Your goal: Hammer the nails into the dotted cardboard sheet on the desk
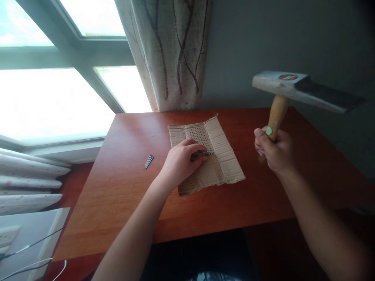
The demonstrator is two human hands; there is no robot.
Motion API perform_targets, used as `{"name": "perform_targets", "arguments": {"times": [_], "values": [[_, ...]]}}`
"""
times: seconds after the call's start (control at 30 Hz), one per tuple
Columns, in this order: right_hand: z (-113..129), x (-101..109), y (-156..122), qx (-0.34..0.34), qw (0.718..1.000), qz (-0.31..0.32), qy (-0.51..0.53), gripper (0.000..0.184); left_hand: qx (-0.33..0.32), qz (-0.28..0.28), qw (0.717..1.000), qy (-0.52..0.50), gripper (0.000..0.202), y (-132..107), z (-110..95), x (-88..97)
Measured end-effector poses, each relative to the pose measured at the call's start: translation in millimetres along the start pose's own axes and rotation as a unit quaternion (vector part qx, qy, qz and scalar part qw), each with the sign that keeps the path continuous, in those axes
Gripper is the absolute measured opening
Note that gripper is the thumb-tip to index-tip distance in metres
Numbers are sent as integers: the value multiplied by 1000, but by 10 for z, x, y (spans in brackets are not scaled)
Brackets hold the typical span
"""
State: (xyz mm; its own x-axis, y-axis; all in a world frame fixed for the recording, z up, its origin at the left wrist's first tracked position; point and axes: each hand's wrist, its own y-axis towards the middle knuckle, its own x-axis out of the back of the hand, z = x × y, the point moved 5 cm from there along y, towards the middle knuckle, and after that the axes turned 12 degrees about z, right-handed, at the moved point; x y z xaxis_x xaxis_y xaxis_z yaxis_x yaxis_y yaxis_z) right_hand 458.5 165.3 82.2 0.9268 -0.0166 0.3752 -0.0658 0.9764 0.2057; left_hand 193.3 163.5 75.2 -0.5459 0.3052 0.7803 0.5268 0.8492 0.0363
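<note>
My right hand (277,150) grips a hammer (279,84) by its wooden handle, raised above the right side of the table. The hammer's metal head has a round orange label, and its tapered end is blurred and points right. My left hand (186,158) rests on a flattened piece of cardboard (228,156), thumb and forefinger pinched together around what looks like a thin dark nail, mostly hidden by the fingers. Beyond the fingertips, rows of small holes (197,134) dot the cardboard, with a row of dark metallic bits beside the fingers. Several loose nails (149,161) lie left of this hand.
The reddish-brown wooden table (123,203) carries the cardboard and nails. A patterned curtain (175,50) hangs behind it beside a window (47,105). Cables (35,242) and a wall socket (8,237) are at the lower left.
</note>
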Motion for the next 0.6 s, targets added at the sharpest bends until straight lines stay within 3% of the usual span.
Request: {"name": "perform_targets", "arguments": {"times": [0.1,0.3,0.6], "values": [[-76,-141,180,15,995,-42,88,59,-13,-1,1000,10,17,-5,-21,-1],[-207,-339,435,32,988,-103,109,63,-16,-8,1000,8,14,-6,-27,10],[-380,-390,423,47,979,-118,159,61,-16,-5,1000,-10,11,-10,-17,1]]}}
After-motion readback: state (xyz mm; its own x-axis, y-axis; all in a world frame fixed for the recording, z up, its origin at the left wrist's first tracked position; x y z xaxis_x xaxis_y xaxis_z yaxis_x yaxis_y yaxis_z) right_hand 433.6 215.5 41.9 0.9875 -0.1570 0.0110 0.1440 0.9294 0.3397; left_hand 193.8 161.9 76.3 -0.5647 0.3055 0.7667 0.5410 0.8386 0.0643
